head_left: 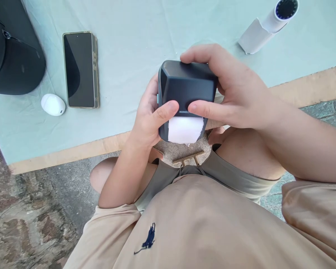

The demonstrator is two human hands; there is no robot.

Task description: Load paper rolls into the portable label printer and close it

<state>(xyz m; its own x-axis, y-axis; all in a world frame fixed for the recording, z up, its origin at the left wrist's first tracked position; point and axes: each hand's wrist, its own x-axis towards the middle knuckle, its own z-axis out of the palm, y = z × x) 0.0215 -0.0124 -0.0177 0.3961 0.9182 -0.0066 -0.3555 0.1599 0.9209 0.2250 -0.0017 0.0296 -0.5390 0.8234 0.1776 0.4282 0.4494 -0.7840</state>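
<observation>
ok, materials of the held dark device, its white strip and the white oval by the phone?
Dark device: probably hard plastic, satin; soft highlights, crisp edges.
White strip: likely paper, matte; ragged side edge.
White oval: perhaps plastic, smooth; even sheen.

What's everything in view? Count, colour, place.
Printer: 1, black, in both hands
Paper: 1 piece, white, at printer's front
Phone: 1, dark screen, on cloth, left
Earbud case, by its look: 1, white, beside phone
Bag: 1, black, upper left
Roll: 1, white, dark inside, upper right
Cloth: 1, pale blue-green, on table
Table: 1, tan edge, under cloth
Floor: grey, below table; greenish at right
Shorts: 1 pair, olive-grey, on person
Shirt: 1, beige, dark motif, bottom
Left hand: 1, bare, printer's left
Right hand: 1, bare, printer's right
</observation>
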